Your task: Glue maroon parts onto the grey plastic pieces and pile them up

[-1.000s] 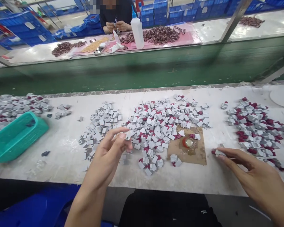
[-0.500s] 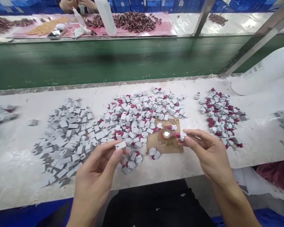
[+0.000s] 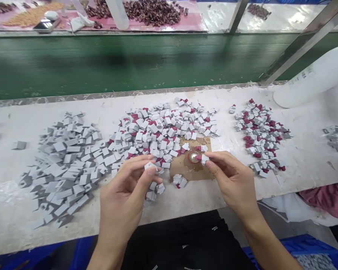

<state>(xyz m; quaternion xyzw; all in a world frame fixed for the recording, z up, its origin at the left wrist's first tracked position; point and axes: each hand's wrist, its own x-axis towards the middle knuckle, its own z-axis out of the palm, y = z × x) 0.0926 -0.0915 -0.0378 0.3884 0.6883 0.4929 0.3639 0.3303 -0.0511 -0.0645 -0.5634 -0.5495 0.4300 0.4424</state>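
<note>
My left hand (image 3: 129,187) pinches a small grey block (image 3: 151,165) between thumb and fingertips, in front of the middle heap. Between the thumb and fingers of my right hand (image 3: 233,180) is a grey piece with a dark red part (image 3: 204,159), its red end pointing left over a small round dish (image 3: 193,156). The dish rests on a wet brown cardboard sheet (image 3: 191,170). Plain grey blocks (image 3: 67,165) form a heap at the left. Grey and red pieces (image 3: 154,127) are heaped in the middle, and two or so (image 3: 180,180) lie at the cardboard's lower left edge.
Another heap of grey and red pieces (image 3: 259,131) lies to the right, near a large white cylinder (image 3: 310,80). Beyond a green strip (image 3: 129,63), the far table holds brown pieces (image 3: 154,13) and a white bottle (image 3: 118,15). A blue crate (image 3: 312,242) stands below right.
The view has tilted down and shifted. My left hand has come closer to my right, its block now turned. My right hand's piece has its red end nearer the round dish.
</note>
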